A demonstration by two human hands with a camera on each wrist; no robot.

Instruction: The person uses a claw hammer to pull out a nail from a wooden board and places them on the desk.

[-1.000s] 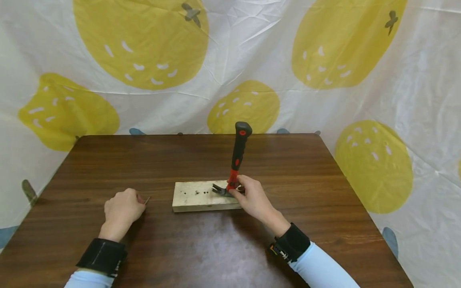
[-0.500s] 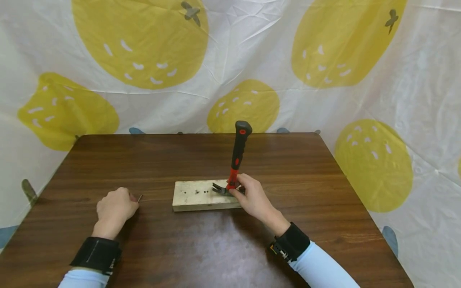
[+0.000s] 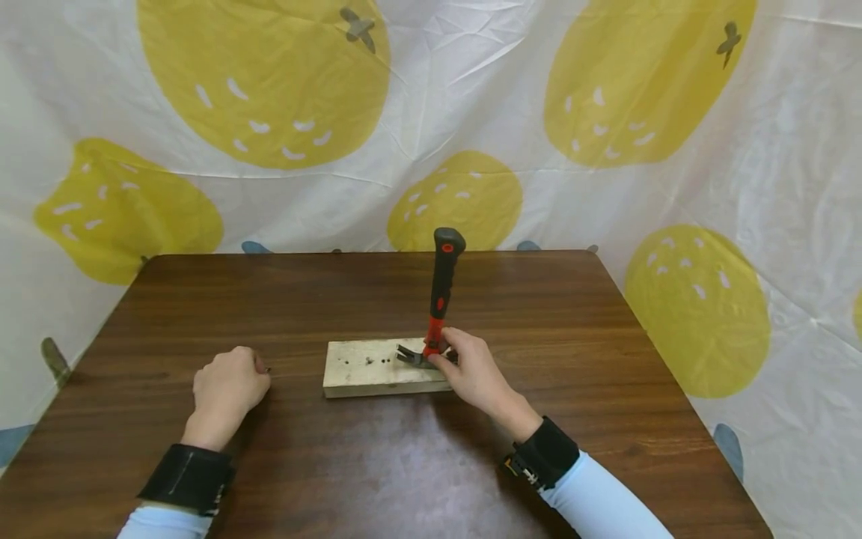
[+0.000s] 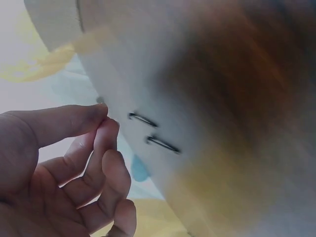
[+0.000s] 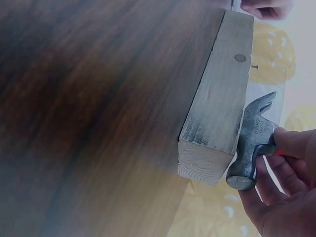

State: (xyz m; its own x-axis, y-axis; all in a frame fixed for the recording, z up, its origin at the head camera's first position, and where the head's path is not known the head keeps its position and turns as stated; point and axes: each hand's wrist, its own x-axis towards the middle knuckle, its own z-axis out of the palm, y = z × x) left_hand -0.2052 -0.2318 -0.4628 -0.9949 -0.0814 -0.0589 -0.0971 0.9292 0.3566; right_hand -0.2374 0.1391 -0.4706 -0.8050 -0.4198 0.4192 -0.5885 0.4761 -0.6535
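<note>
My left hand (image 3: 232, 385) is over the table, left of a pale wooden block (image 3: 350, 374). Its thumb and index finger pinch a thin nail (image 5: 233, 4), mostly hidden by the fingers. In the left wrist view two more nails (image 4: 163, 144) lie on the tabletop beyond the fingertips. My right hand (image 3: 474, 367) grips a claw hammer (image 3: 444, 277) low on its neck, close to the head. The hammer stands head down on the block's right part, its black and red handle pointing up. The right wrist view shows a nail (image 5: 255, 66) protruding from the block's top.
The brown wooden table (image 3: 377, 479) extends around the block on all sides. A white curtain (image 3: 431, 90) with yellow fruit prints hangs behind it and along both sides. Several dark marks dot the left part of the block's top.
My left hand shifted left, then came back right, and less of the nail shows past its fingers. The hammer's handle has tipped slightly left, while my right hand stays in place.
</note>
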